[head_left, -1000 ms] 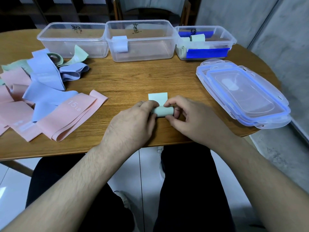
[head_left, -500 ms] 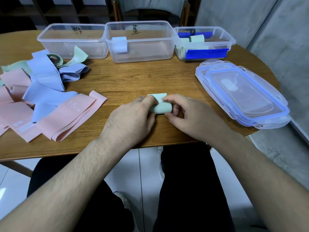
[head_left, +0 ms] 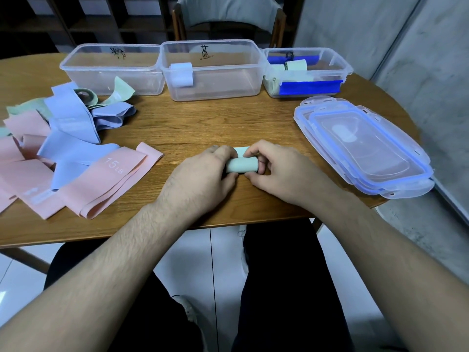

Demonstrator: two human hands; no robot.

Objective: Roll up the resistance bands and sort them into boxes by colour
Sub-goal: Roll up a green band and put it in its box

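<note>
Your left hand [head_left: 203, 174] and right hand [head_left: 276, 171] both grip the rolled green band [head_left: 242, 165], fingers curled round its two ends, on the wooden surface [head_left: 203, 123] close to its near edge. A short flat tail of the band shows just beyond the roll. Bare wood lies between the roll and the three clear boxes along the far edge: the left box [head_left: 111, 69], the middle box [head_left: 213, 69] with a rolled blue band [head_left: 181, 73] inside, and the right box [head_left: 307, 69] holding green rolls [head_left: 295, 65]. The loose pile of pink, blue and green bands [head_left: 63, 153] occupies the left side, running out of view. Stacked lids [head_left: 363, 146] sit right, overhanging the near right edge.
</note>
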